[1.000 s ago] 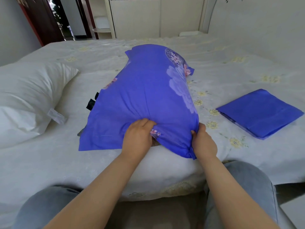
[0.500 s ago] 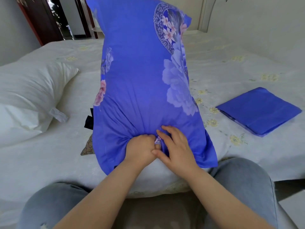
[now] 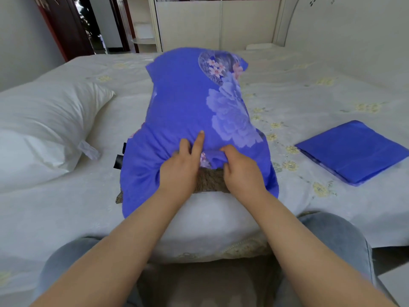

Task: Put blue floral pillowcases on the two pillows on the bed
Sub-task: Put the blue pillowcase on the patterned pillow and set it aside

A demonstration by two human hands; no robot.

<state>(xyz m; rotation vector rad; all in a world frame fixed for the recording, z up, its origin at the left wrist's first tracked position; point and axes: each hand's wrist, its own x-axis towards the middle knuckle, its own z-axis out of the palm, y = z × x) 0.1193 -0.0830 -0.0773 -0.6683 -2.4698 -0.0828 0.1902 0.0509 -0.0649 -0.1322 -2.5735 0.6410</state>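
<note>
Two hands work at the near, open end of the blue floral pillowcase [image 3: 190,111], which covers a pillow lying mid-bed [image 3: 309,89]. The left hand [image 3: 179,171] bunches fabric, index finger extended straight; the right hand [image 3: 241,171] clenches a fold. Left of the pillowcase lies a bare white pillow [image 3: 44,129]; right of it, a folded blue pillowcase [image 3: 354,151].

I have both bare forearms reaching forward side by side, my left hand [image 3: 180,171] bunching cloth in its curled fingers with the forefinger pointing straight ahead, and just beside it my right hand [image 3: 240,171] clutching with knuckles up.
</note>
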